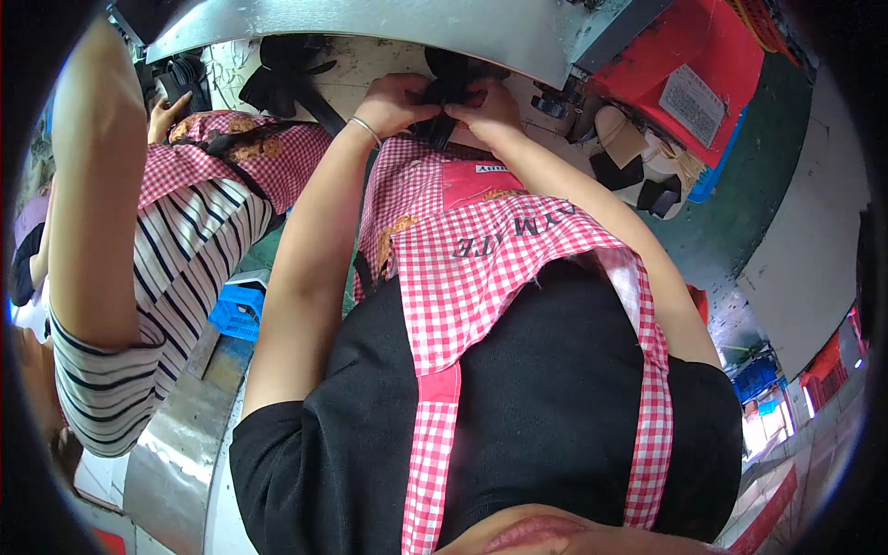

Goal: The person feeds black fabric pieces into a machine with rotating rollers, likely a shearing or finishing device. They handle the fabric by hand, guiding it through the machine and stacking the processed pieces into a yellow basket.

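Note:
At the far side of the work surface, my left hand (396,104) and my right hand (488,113) are close together, one on each side of a dark black bundle (448,88). It looks soft and strip-like, but its exact kind cannot be made out. The fingers of both hands are curled and pinch it, with thumbs pointing inward. Part of the bundle hangs down between my hands toward my red checked apron (518,231). Another black bundle (277,83) with a long strap lies to the left of my left hand.
A curved metal panel (370,20) spans the space just beyond my hands. On my left sits a co-worker in a striped shirt (199,240), whose hand (166,118) holds dark coiled material. To the right are a red machine cover (684,74) and beige and black pieces (638,157).

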`<move>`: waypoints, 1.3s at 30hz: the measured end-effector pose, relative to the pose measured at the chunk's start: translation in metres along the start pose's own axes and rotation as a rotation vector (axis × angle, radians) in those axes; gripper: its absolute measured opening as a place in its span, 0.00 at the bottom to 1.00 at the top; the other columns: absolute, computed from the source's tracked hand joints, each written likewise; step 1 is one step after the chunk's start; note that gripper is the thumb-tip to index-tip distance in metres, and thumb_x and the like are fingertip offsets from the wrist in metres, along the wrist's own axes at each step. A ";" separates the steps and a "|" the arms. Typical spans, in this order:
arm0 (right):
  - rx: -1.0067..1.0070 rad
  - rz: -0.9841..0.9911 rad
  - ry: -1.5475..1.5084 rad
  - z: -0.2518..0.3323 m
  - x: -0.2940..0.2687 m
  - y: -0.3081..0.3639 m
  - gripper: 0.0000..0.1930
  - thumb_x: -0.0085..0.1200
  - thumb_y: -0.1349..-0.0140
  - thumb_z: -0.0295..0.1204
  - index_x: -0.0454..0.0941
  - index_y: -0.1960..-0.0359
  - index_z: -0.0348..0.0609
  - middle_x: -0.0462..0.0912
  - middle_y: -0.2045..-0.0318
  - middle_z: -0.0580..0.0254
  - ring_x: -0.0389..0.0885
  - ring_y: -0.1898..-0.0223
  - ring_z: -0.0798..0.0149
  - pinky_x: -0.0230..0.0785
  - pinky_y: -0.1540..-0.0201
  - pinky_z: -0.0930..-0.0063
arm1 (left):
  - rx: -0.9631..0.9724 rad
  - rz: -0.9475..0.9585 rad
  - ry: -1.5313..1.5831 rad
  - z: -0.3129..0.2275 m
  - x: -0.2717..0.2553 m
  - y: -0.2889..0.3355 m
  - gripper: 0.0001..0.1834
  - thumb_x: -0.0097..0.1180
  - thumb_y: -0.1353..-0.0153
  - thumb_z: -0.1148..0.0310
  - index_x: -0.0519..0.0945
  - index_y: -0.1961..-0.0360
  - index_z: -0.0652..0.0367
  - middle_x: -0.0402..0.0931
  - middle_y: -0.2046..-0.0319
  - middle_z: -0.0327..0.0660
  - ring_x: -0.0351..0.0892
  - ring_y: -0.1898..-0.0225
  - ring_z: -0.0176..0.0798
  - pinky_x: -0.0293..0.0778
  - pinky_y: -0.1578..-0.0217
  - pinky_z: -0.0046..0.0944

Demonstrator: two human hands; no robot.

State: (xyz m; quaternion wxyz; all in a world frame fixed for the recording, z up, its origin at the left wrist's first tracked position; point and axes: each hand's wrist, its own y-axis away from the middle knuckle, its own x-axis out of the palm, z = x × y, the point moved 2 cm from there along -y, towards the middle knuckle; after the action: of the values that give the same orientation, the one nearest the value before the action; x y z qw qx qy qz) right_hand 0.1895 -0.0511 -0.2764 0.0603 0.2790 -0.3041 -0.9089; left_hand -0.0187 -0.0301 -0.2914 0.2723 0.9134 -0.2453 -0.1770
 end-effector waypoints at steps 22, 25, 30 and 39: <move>0.387 0.312 -0.688 -0.028 -0.156 0.071 0.08 0.53 0.42 0.27 0.82 0.67 0.37 0.83 0.69 0.63 0.79 0.65 0.71 0.70 0.61 0.77 | 0.200 -0.350 -0.633 -0.038 -0.008 0.023 0.37 0.69 0.44 0.55 0.72 0.36 0.58 0.81 0.50 0.55 0.81 0.50 0.60 0.77 0.46 0.53; 0.319 0.560 -0.603 -0.001 -0.178 0.089 0.18 0.53 0.42 0.28 0.79 0.50 0.35 0.83 0.63 0.68 0.78 0.66 0.77 0.69 0.62 0.82 | 0.460 -0.575 -0.677 -0.060 -0.006 0.034 0.32 0.70 0.43 0.54 0.77 0.41 0.60 0.82 0.52 0.54 0.81 0.52 0.59 0.76 0.46 0.52; -0.042 0.832 -0.541 0.049 -0.169 0.096 0.22 0.52 0.42 0.26 0.78 0.44 0.32 0.84 0.57 0.65 0.78 0.56 0.74 0.70 0.49 0.78 | 0.316 -0.201 0.028 -0.119 0.002 0.076 0.28 0.57 0.29 0.52 0.77 0.38 0.64 0.81 0.42 0.47 0.78 0.42 0.43 0.72 0.42 0.42; -0.274 0.808 -0.047 0.069 -0.174 0.091 0.26 0.59 0.31 0.43 0.77 0.39 0.37 0.86 0.51 0.56 0.81 0.50 0.66 0.72 0.44 0.68 | 0.263 0.346 0.229 -0.162 0.005 0.105 0.32 0.68 0.37 0.64 0.75 0.33 0.62 0.79 0.42 0.42 0.75 0.39 0.36 0.69 0.36 0.39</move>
State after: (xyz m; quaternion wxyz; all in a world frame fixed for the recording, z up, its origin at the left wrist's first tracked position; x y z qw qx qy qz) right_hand 0.2925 -0.0408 -0.0957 0.4412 0.1058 -0.2666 -0.8503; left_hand 0.0224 -0.0434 -0.1030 0.2032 0.8995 -0.3866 0.0103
